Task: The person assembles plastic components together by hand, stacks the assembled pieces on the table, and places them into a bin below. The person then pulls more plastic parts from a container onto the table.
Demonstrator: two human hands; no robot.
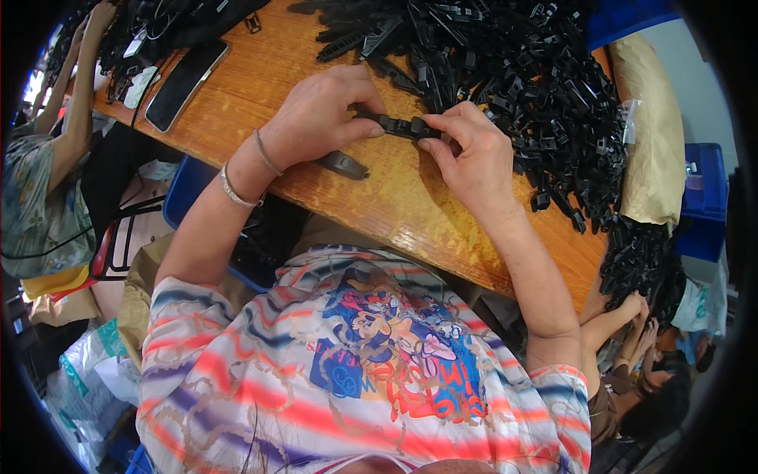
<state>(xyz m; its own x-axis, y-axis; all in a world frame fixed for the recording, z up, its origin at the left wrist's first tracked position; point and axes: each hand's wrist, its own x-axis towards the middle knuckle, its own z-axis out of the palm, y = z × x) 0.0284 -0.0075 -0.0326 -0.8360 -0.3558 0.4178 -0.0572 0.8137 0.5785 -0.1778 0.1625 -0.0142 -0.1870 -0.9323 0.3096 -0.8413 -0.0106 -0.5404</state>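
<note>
Holding a slim black part [403,126] at 12 o'clock from mid-view, above the table [410,213]. Gripping its 9 o'clock end between thumb and fingers of the left hand [339,107], and its 3 o'clock end likewise with the right hand [474,150], both closed in a pinching grip. Leaving a grey part [344,164] lying on the table at 8 o'clock from the black part, just beside the left wrist. Facing a broad pile [505,79] of black parts at 1 o'clock. Showing also a phone [187,85] at 10 o'clock, a tan bag [651,134] at 2 and a blue bin [704,197] at 3.
</note>
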